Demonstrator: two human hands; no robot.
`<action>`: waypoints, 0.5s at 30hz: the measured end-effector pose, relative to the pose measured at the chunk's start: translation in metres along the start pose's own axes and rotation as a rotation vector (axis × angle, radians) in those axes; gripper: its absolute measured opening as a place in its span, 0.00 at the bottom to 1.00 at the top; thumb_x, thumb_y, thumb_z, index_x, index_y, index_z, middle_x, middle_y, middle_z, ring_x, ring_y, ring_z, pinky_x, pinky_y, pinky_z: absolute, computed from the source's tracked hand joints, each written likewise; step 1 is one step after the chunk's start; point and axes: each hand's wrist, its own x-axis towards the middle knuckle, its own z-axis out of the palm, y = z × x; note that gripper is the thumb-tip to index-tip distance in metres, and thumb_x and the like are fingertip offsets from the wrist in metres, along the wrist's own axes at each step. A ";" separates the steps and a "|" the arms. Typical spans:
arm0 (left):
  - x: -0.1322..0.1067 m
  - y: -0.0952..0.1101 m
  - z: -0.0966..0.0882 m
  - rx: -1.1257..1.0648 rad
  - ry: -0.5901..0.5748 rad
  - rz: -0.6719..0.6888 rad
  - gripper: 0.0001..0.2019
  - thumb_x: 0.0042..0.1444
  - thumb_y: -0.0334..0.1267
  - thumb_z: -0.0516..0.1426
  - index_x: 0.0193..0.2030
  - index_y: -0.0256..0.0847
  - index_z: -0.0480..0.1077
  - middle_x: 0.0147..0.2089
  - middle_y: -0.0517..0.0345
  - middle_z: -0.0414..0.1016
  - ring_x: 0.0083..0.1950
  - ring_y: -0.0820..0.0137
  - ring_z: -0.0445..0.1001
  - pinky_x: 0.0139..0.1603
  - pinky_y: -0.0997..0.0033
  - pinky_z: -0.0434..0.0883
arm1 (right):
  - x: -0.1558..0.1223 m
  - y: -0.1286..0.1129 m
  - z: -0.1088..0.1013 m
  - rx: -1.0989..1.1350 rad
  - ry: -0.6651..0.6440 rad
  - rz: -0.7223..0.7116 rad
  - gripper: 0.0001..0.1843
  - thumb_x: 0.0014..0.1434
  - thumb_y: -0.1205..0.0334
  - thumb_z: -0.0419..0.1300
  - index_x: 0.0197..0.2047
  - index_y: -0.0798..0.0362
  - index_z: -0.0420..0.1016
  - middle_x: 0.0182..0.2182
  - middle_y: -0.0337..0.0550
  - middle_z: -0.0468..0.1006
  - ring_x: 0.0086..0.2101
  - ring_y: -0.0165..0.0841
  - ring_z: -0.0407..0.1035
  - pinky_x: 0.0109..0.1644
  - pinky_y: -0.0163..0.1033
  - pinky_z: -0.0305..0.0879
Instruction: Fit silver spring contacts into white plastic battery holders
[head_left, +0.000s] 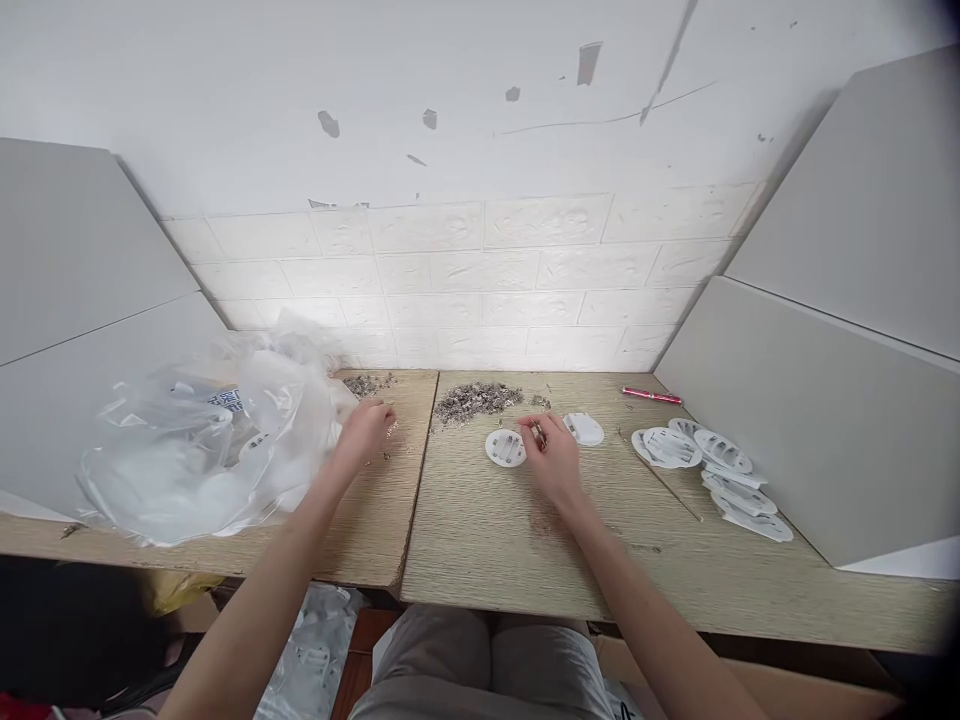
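Note:
My left hand [367,428] reaches over the left wooden board with its fingers curled, fingertips at a scatter of small metal pieces [370,384] beside a clear plastic bag [210,450]. Whether it holds one is too small to tell. My right hand [553,455] rests on the right board with its fingers pinched around a small metal piece, right next to a round white plastic disc [505,447]. A second white disc [584,429] lies just right of that hand. A pile of small metal parts [477,400] sits behind the discs.
Several white plastic discs [712,465] lie stacked at the right, near a grey panel [787,420]. A red pen [651,396] lies at the back. A thin stick [664,478] lies on the wooden table [487,540]. More bagged parts [311,660] lie on the floor.

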 end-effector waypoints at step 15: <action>0.004 0.096 0.085 -1.041 -0.143 -0.001 0.17 0.48 0.45 0.65 0.38 0.41 0.64 0.27 0.60 0.76 0.27 0.73 0.70 0.28 0.73 0.68 | 0.017 -0.010 0.004 0.357 -0.298 0.041 0.15 0.56 0.49 0.62 0.38 0.52 0.79 0.22 0.37 0.72 0.19 0.29 0.64 0.24 0.36 0.60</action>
